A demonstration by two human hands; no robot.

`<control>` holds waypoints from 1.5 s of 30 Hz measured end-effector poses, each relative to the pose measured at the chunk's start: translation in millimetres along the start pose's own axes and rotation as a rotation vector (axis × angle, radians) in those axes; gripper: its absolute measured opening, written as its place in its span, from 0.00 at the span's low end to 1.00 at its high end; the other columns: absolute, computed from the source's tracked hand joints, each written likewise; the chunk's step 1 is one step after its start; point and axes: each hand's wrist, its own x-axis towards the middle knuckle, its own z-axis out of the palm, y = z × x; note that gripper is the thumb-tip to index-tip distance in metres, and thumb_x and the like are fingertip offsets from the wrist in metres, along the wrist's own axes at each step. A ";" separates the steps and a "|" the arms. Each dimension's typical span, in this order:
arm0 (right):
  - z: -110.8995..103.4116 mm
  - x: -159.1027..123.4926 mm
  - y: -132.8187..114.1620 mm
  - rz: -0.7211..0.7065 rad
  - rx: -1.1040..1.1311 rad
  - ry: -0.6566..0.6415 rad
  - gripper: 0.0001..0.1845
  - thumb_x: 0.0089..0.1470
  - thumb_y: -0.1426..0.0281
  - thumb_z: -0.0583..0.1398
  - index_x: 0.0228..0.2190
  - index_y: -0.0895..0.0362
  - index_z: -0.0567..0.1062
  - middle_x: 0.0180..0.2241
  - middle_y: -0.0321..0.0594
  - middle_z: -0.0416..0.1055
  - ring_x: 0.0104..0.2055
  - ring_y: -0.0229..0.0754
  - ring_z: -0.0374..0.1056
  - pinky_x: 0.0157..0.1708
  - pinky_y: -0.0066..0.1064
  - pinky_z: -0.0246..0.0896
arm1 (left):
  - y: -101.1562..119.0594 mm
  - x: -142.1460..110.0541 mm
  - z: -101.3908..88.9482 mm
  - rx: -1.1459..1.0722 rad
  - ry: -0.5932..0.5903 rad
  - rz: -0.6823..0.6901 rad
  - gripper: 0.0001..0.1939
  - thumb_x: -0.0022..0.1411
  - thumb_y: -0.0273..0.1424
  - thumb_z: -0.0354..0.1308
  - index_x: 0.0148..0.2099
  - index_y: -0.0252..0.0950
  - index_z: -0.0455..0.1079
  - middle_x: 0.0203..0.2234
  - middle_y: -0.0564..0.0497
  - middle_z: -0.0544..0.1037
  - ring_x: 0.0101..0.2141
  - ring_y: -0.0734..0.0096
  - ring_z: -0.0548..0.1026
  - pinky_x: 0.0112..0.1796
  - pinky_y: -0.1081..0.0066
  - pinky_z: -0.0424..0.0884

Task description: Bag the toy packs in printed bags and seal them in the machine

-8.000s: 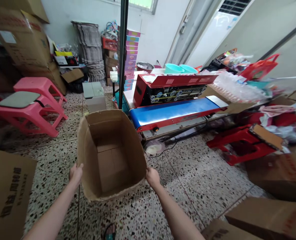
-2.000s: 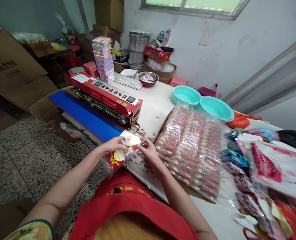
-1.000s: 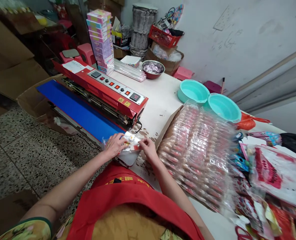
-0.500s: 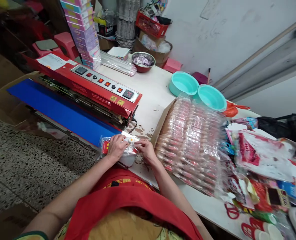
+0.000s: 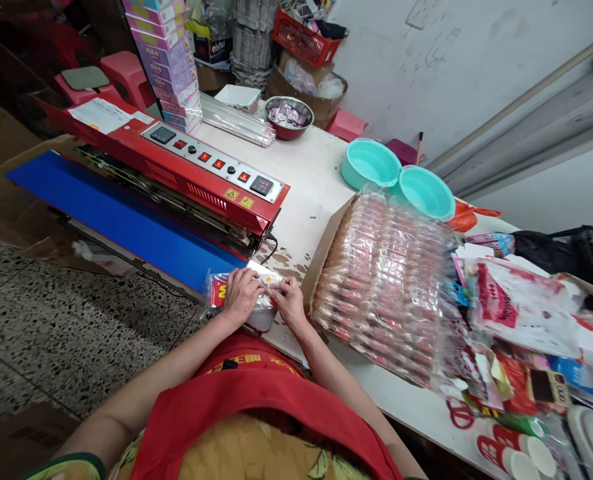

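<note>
A clear plastic bag (image 5: 209,300) holding a red packet (image 5: 219,293) with a yellow letter mark lies at the near end of the blue conveyor belt. My left hand (image 5: 243,295) lies over its right part, fingers curled and closed on the plastic. From the right, my right hand (image 5: 288,299) pinches the bag's open-looking end, its fingertips close to the left ones. Just beyond the fingertips is a white piece with a yellow spot, like a fried egg (image 5: 269,279). Beneath the hands sits a translucent plastic tub (image 5: 261,320), partly covered. What the fingertips pinch is mostly hidden.
A red sealing machine (image 5: 176,160) with a blue belt (image 5: 121,220) stands left. To the right, a carton (image 5: 326,237) is packed with rows of wrapped items (image 5: 376,280). Turquoise basins (image 5: 426,193) stand behind it; scissors (image 5: 460,413) and paper cups (image 5: 519,460) lie right.
Both hands stay at the bag; the left has shifted slightly right over it, showing more of the red packet. The right fingers have drawn closer together. The camera view has shifted a little.
</note>
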 end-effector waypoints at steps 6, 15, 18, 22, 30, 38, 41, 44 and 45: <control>-27.7 4.1 -1.8 -0.079 -0.060 -0.101 0.07 0.48 0.67 0.60 0.22 0.54 0.70 0.32 0.38 0.63 0.35 0.43 0.62 0.38 0.35 0.61 | -5.8 -0.5 -0.4 0.009 -0.007 -0.003 0.08 0.62 0.35 0.57 0.42 0.40 0.74 0.50 0.46 0.73 0.50 0.58 0.67 0.55 0.56 0.55; -19.9 13.4 -8.7 0.052 -0.049 -0.123 0.11 0.41 0.62 0.67 0.21 0.55 0.73 0.25 0.35 0.64 0.27 0.38 0.59 0.28 0.30 0.56 | -4.6 -1.3 -7.6 0.050 -0.206 0.072 0.32 0.50 0.45 0.66 0.55 0.41 0.66 0.60 0.40 0.64 0.60 0.47 0.58 0.61 0.45 0.40; -20.9 5.6 -7.3 0.203 0.177 -0.119 0.19 0.47 0.51 0.62 0.23 0.56 0.75 0.24 0.37 0.67 0.26 0.41 0.62 0.28 0.32 0.60 | -4.3 -3.9 -13.7 0.129 -0.275 0.111 0.43 0.45 0.40 0.69 0.62 0.40 0.59 0.62 0.37 0.59 0.61 0.43 0.55 0.60 0.43 0.38; -27.6 -12.2 -7.4 0.141 0.186 -0.022 0.21 0.44 0.49 0.63 0.29 0.55 0.79 0.42 0.46 0.70 0.46 0.50 0.66 0.41 0.38 0.64 | -1.3 -8.1 -20.3 0.203 -0.235 0.048 0.39 0.48 0.36 0.66 0.62 0.38 0.59 0.58 0.36 0.63 0.55 0.44 0.62 0.56 0.48 0.51; -26.1 -7.5 -22.3 0.200 0.465 0.032 0.20 0.41 0.53 0.68 0.22 0.55 0.70 0.45 0.46 0.73 0.55 0.53 0.64 0.48 0.42 0.63 | 3.5 -3.8 -26.3 -0.078 -0.054 -0.212 0.39 0.51 0.42 0.64 0.62 0.39 0.54 0.53 0.40 0.70 0.51 0.52 0.68 0.49 0.57 0.61; -29.0 10.6 -39.0 0.332 0.608 -0.030 0.23 0.32 0.55 0.73 0.20 0.57 0.71 0.34 0.43 0.77 0.40 0.47 0.73 0.40 0.37 0.68 | -12.3 37.2 -32.1 -0.500 -0.106 -0.503 0.20 0.54 0.34 0.61 0.49 0.37 0.66 0.42 0.46 0.77 0.38 0.65 0.74 0.38 0.68 0.68; -31.1 18.9 -49.4 0.291 0.602 -0.053 0.20 0.34 0.57 0.73 0.20 0.58 0.73 0.36 0.44 0.78 0.41 0.47 0.73 0.42 0.36 0.68 | -16.9 54.5 -38.3 -0.956 -0.116 -0.644 0.28 0.50 0.40 0.65 0.52 0.35 0.68 0.43 0.44 0.77 0.37 0.67 0.75 0.34 0.71 0.69; -31.7 27.1 -57.9 0.230 0.547 -0.093 0.19 0.34 0.58 0.73 0.19 0.57 0.74 0.32 0.42 0.78 0.41 0.48 0.73 0.40 0.35 0.67 | -14.9 72.7 -46.8 -1.240 -0.163 -0.741 0.24 0.41 0.38 0.70 0.41 0.31 0.75 0.30 0.46 0.79 0.28 0.70 0.75 0.29 0.73 0.68; -31.6 29.5 -59.2 0.215 0.526 -0.100 0.19 0.34 0.58 0.73 0.19 0.57 0.74 0.31 0.42 0.78 0.40 0.48 0.73 0.39 0.35 0.67 | -13.8 76.8 -48.5 -1.277 -0.156 -0.756 0.21 0.38 0.35 0.71 0.36 0.30 0.76 0.26 0.46 0.79 0.25 0.71 0.74 0.27 0.74 0.68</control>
